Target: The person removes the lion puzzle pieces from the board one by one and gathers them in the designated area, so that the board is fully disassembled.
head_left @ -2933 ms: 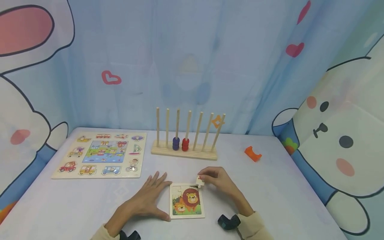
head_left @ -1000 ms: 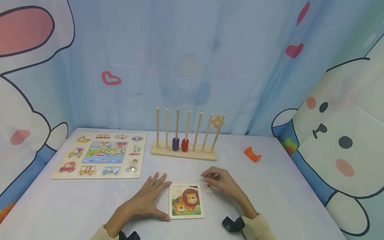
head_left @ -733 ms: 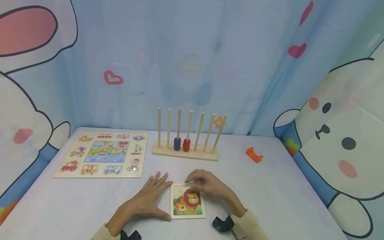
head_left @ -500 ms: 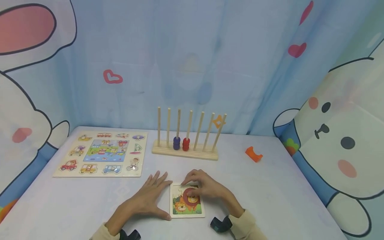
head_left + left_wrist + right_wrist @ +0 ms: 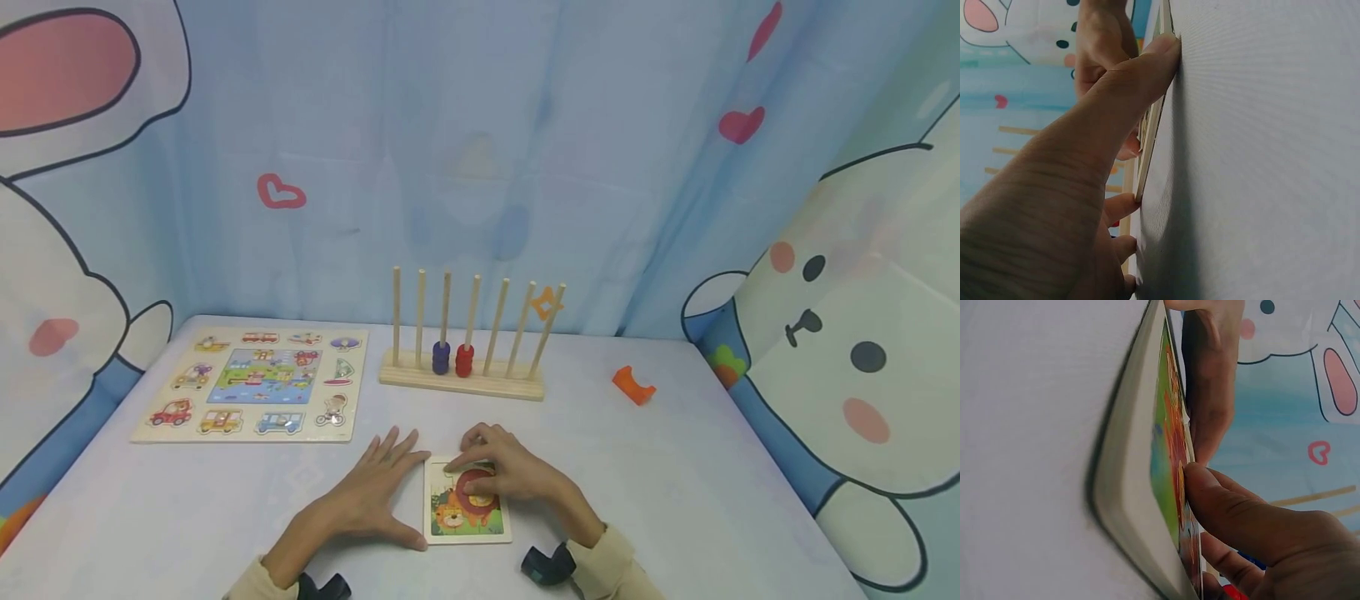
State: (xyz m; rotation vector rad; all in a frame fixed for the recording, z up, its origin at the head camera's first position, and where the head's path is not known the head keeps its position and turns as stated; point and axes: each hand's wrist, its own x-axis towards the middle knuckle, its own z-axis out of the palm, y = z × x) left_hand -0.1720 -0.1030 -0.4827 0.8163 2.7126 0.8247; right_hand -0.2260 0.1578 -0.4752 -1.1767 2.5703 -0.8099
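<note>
A square lion jigsaw puzzle (image 5: 450,504) in a pale wooden frame lies flat near the front of the table. At its left side my left hand (image 5: 367,492) is spread, the thumb touching the near corner and the index finger the far one. My right hand (image 5: 513,467) reaches over the puzzle from the right. Its thumb (image 5: 1207,487) rests on the picture, and the index fingertip is at the far left part. Whether these two pinch a piece is hidden. The small loose puzzle piece seen earlier is out of sight.
Behind the hands stands a wooden peg rack (image 5: 517,386) with blue beads (image 5: 441,358) and red beads (image 5: 464,361). A larger vehicle puzzle board (image 5: 172,383) lies back left. An orange curved piece (image 5: 633,385) is at the right.
My right hand carried a small puzzle piece off the frame's top right, let it go on the table beside the frame, then moved left over the lion picture. My left hand has stayed put.
</note>
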